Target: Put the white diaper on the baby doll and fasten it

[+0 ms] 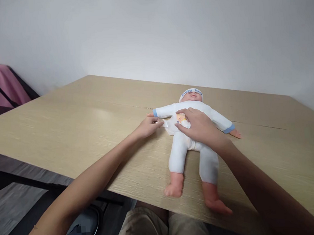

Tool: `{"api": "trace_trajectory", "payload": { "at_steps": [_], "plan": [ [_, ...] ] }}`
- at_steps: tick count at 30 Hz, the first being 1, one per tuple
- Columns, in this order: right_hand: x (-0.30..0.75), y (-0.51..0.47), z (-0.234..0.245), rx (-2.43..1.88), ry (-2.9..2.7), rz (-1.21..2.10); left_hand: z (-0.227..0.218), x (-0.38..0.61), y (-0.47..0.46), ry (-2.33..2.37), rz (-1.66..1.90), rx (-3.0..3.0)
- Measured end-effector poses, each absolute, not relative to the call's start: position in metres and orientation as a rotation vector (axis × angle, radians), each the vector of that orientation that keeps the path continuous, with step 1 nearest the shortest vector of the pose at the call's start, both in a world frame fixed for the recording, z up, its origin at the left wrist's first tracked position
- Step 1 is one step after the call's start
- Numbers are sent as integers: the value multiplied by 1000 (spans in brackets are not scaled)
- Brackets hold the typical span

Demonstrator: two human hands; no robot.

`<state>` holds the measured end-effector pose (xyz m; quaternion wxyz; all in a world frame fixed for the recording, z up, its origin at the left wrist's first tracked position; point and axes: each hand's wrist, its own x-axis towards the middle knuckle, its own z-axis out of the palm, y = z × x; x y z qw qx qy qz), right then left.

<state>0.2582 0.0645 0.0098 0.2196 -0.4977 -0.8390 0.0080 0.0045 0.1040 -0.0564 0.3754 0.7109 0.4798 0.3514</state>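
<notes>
We have a soft-bodied baby doll in white clothing (178, 151) lying on its back on a pale wood-grain table (92, 111), right of the frame's centre. Its white hat with blue lettering (191, 91) points toward the top of the frame, and its bare feet lie toward the bottom, near the table's front edge. Its arms spread to both sides, ending in light blue cuffs (229, 128).

At the centre, our left hand (147, 127) pinches the outer end of a thin white flap (170, 127) at the doll's waist between thumb and fingers. Our right hand (196, 123) arches over the belly, thumb and fingers parted around an orange-and-yellow printed patch (180, 117); we cannot tell how firmly it presses.

A plain pale wall (151, 35) fills the top of the frame, pink cloth (11, 81) shows at upper left, and our khaki shorts (143, 226) appear at bottom centre.
</notes>
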Motion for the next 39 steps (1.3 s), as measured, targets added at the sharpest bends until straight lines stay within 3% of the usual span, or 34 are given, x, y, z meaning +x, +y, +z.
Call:
{"api": "trace_trajectory", "payload": {
  "at_steps": [11, 25, 32, 36, 39],
  "plan": [
    [261, 58, 19, -1375, -2189, 273, -18, 77, 111, 883, 942, 1593],
    [264, 65, 19, -1447, -2018, 385, -73, 85, 121, 764, 1248, 1426],
    [265, 74, 8, -1390, -1899, 301, -75, 88, 124, 875, 1307, 1494],
    [268, 62, 11, -1319, -1783, 165, -56, 81, 98, 1123, 1407, 1572],
    [271, 31, 16, -1235, -1752, 129, -36, 72, 58, 1044, 1293, 1816]
  ]
}}
